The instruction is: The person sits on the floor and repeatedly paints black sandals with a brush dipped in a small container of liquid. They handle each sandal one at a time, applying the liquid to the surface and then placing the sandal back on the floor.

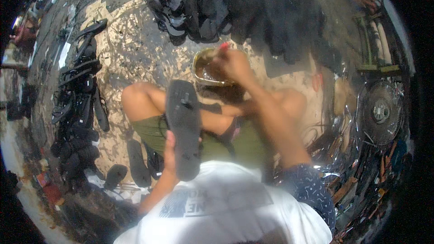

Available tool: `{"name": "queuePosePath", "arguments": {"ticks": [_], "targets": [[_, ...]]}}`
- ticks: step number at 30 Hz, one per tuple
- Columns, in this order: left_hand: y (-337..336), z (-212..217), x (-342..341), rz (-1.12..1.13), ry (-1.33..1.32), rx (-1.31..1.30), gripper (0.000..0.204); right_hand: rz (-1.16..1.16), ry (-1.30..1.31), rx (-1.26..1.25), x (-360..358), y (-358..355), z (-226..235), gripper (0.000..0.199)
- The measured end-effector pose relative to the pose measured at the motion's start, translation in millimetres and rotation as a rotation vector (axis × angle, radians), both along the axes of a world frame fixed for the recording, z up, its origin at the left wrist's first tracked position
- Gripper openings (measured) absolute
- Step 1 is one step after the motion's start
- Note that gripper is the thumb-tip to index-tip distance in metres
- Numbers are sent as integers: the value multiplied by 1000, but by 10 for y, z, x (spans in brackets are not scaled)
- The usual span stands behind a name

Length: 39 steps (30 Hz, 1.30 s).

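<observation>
My left hand point(169, 156) is closed round the edge of a black sandal point(183, 126), held upright over my lap with a broad flat face toward me. The thumb lies along its left edge. Over an open tin point(196, 70) with a yellowish rim and brown, glue-like contents, my right hand point(236, 65) is closed and smeared by motion. A red-ended tool point(225, 45) pokes out of its fist; the part reaching into the tin is too blurred to name. Loose black soles point(138, 162) lie on the floor by my left forearm.
Black sandals point(194, 7) are heaped beyond the tin, beside a dark mass of black material point(280, 13). More sandals point(81, 72) line the left side. At the right stand a round fan point(382, 113) and scattered scraps point(357, 185). My crossed legs point(217, 122) frame the near floor.
</observation>
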<state>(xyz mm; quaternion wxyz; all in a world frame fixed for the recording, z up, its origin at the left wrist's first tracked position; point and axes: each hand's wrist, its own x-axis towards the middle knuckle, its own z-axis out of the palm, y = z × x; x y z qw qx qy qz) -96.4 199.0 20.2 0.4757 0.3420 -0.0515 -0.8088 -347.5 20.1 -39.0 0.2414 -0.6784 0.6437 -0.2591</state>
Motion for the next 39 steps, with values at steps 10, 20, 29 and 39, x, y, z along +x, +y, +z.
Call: {"name": "queuePosePath", "arguments": {"ticks": [10, 20, 29, 39], "targets": [[-1215, -306, -279, 100, 107, -267, 67, -310, -101, -137, -718, 702, 1187, 20], [-1442, 70, -634, -34, 137, -385, 63, 21, -401, -583, 555, 917, 756, 22], [-1457, -22, -713, -128, 381, -348, 55, 255, -767, -570, 301, 638, 782, 28], [-2184, -10, -1456, -342, 64, -71, 45, -144, -1014, -102, -195, 1579, 1193, 27]]}}
